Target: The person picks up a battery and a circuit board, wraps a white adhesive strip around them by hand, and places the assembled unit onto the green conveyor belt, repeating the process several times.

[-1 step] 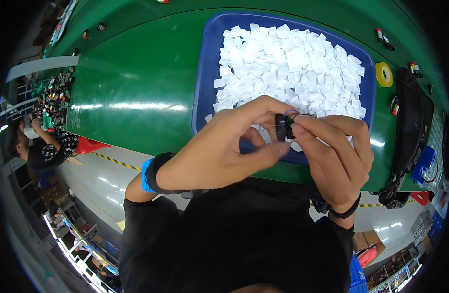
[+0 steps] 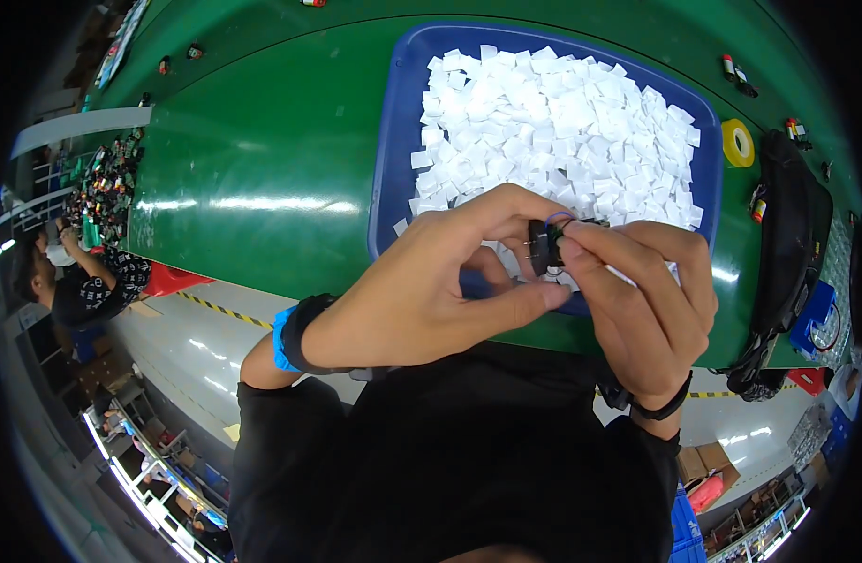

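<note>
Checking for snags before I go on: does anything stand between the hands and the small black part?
Nothing visible does. The right hand already pinches the small black part; the left hand curls beside it. The blue tray of white pieces lies behind them, not between.

**Left thumb backed off a touch**

Tiny change, but the left grip [image 2: 440,281] has its thumb [image 2: 532,303] a bit lower now, tip nudged toward the right grip [image 2: 651,291]. It was partly over the bottom of the black pronged part [image 2: 540,250]; now that end shows just above the thumb.
</note>
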Motion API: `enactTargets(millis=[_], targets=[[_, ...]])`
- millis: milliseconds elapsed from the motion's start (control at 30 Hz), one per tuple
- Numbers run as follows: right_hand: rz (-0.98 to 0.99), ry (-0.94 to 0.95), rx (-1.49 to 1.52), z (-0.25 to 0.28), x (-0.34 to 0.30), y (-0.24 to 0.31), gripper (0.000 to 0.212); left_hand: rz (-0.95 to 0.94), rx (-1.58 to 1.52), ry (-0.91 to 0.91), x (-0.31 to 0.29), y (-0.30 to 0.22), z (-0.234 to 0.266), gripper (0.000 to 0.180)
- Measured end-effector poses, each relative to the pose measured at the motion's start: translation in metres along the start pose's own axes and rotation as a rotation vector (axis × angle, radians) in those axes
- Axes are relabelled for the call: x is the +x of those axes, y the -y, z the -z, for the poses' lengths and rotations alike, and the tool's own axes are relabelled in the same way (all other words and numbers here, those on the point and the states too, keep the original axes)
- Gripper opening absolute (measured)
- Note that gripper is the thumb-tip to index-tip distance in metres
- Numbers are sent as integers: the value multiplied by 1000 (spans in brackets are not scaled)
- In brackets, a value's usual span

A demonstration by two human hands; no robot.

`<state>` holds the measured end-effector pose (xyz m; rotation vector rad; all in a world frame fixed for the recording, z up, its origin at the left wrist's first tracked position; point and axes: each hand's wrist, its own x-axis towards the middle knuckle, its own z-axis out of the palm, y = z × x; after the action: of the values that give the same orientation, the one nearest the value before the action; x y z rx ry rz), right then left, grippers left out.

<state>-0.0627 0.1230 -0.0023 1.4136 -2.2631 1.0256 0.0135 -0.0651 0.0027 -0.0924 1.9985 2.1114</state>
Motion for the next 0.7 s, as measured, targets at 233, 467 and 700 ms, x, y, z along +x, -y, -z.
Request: enactTargets(millis=[233, 467, 700], targets=[[-41, -38, -28, 5, 10, 3, 30, 153, -77, -28, -2, -8, 11, 34], [-560, 23, 538, -1, -9, 12, 34, -80, -252, -116, -7, 11, 8, 36], [-462, -97, 594, -14, -10, 18, 30, -246, -9, -101, -8, 16, 9, 36]])
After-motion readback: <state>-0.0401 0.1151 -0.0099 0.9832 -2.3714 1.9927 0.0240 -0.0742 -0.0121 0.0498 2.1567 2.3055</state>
